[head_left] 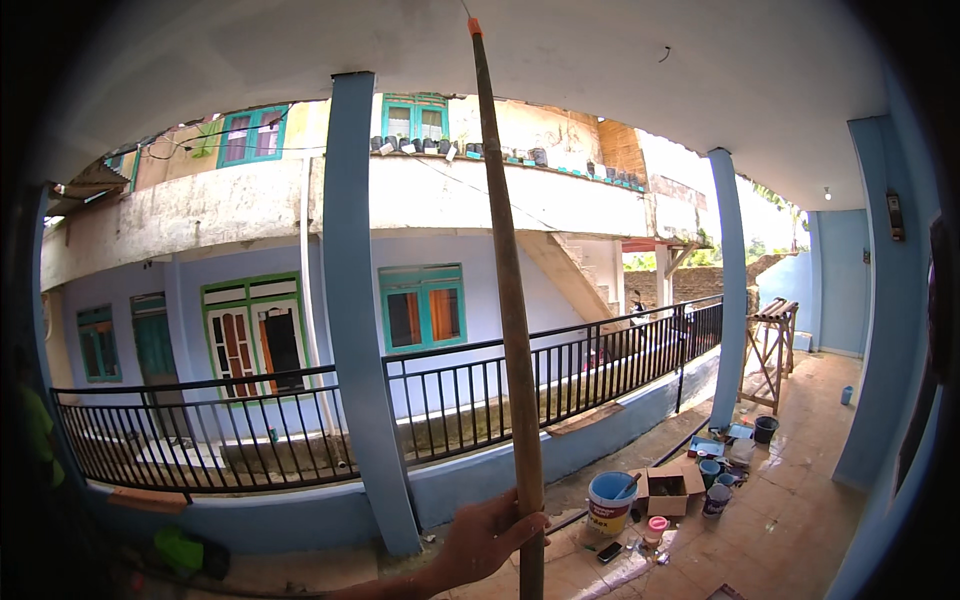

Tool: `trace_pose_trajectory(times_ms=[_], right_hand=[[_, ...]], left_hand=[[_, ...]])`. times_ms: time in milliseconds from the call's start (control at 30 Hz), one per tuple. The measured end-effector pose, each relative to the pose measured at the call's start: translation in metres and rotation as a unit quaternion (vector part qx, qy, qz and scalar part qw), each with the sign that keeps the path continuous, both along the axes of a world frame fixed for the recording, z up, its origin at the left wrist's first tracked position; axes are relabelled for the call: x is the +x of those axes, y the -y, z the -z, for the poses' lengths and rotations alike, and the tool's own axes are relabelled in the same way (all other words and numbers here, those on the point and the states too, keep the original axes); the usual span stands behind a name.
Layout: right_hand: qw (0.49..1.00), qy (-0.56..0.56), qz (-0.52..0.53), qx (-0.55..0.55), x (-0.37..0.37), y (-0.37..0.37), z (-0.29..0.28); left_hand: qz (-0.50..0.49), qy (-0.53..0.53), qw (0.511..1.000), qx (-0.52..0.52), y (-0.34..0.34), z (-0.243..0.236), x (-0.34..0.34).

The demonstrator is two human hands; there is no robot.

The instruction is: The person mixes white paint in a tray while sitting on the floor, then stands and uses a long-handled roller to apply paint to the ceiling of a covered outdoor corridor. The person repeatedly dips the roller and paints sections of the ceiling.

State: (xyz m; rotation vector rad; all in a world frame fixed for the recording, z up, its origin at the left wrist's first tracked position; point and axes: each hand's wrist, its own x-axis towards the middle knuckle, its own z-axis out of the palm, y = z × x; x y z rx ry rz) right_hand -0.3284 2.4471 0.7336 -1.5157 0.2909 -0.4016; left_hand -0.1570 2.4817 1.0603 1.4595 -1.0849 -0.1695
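Observation:
My left hand (485, 545) comes in from the lower edge with fingers and thumb closed around a long brown pole (508, 250). The pole stands nearly upright, leaning slightly left toward its top. An orange piece (475, 27) caps its upper end, and a thin metal rod runs from there out of the frame, so what it carries is hidden. Behind the upper pole spreads the white ceiling (600, 50). The pole's lower end passes below the picture. My right hand does not show.
A paint bucket (608, 503), a cardboard box (672, 490), a phone (610, 552) and several small tubs sit on the tiled floor at right. Blue pillars (362, 300) flank the black railing (450, 410). A wooden trestle (768, 350) stands farther back.

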Motion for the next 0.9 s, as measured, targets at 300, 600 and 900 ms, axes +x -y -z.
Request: trace_pose_trajectory(times_ms=[300,600,900], right_hand=[[1.000,0.006,0.015,0.004,0.001,-0.010,0.009],[1.000,-0.003,0.005,0.005,-0.032,-0.003,0.016],[1.000,-0.017,0.007,0.021,-0.077,0.025,-0.009]], left_hand=[[0.005,-0.055,0.997,-0.060,0.002,-0.028,0.036],[-0.041,0.011,0.997,0.057,-0.012,-0.008,-0.026],[0.069,-0.018,0.994,-0.083,0.002,0.025,-0.088]])
